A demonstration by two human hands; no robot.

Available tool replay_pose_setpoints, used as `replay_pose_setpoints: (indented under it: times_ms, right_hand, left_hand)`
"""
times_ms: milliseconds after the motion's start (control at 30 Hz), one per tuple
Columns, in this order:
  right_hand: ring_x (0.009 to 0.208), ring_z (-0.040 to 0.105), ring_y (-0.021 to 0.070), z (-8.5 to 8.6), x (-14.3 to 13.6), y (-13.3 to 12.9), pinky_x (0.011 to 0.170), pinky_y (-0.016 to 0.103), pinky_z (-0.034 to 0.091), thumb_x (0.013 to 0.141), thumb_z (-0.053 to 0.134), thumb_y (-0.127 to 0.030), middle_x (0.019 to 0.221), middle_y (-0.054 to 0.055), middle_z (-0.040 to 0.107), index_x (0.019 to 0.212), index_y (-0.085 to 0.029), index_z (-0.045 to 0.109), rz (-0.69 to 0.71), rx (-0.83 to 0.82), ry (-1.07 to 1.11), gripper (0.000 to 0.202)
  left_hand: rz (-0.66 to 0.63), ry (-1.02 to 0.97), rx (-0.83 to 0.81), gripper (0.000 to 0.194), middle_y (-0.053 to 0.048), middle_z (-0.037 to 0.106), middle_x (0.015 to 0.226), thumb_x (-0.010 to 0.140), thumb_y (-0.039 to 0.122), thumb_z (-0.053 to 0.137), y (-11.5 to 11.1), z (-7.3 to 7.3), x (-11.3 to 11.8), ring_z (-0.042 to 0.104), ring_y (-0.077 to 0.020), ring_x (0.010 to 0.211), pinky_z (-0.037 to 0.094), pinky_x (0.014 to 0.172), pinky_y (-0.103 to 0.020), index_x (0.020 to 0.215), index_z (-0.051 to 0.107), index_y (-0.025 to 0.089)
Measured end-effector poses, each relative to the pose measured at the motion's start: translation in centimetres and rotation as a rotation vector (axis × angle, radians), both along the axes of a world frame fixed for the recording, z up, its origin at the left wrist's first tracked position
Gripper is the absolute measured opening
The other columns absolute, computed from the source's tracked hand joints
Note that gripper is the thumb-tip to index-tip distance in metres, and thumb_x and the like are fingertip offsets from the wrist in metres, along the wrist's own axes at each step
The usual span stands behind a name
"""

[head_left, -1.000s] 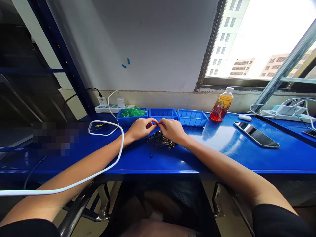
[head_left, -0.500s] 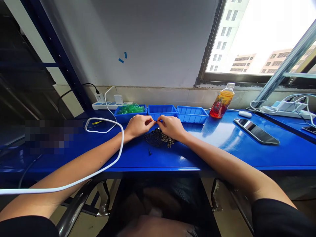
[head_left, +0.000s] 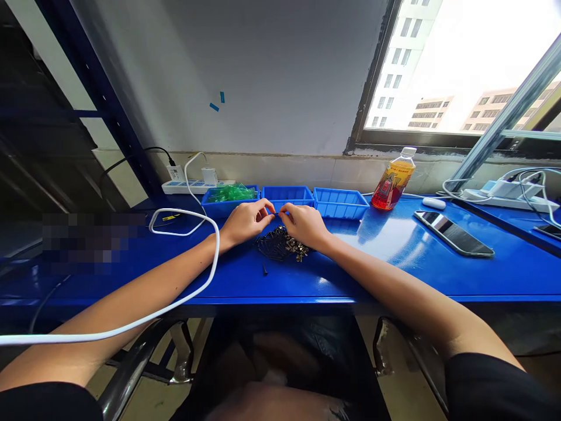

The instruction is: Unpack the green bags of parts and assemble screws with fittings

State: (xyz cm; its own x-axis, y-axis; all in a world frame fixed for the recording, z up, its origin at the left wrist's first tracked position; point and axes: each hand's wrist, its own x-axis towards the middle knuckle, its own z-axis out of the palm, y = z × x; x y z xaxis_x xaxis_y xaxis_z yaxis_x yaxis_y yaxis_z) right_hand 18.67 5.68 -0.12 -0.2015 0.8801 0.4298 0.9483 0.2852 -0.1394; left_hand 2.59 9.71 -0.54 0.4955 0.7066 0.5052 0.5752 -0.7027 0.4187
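– Grip status?
– Left hand (head_left: 245, 223) and right hand (head_left: 305, 224): fingertips nearly closed, almost meeting; cannot tell whether either holds a part.
– Location of screws (head_left: 272, 247)?
– Piled on the table (head_left: 350, 266) near both hands, beside metal pieces (head_left: 298, 248). One loose screw (head_left: 265, 270) lies apart.

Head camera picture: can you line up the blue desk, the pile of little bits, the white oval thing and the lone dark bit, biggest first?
1. Blue desk
2. Pile of little bits
3. White oval thing
4. Lone dark bit
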Motion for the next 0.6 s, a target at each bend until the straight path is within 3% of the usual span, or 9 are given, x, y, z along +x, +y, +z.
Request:
replay_pose_setpoints:
  times_ms: [600]
  right_hand:
    - [0.074,0.062,0.0152,-0.11,-0.02,-0.09,0.058,0.023,0.034,0.087,0.044,-0.026,0.086,0.001,0.070,0.102,-0.021,0.060,0.064,0.046,0.064,0.023]
  left_hand:
    - [0.008,-0.009,0.030,0.019,0.002,0.056,0.057,0.079,0.034,0.045,-0.07,0.11,-0.11,0.049,-0.0111,0.051,0.034,0.051,-0.021,0.078,0.056,0.018]
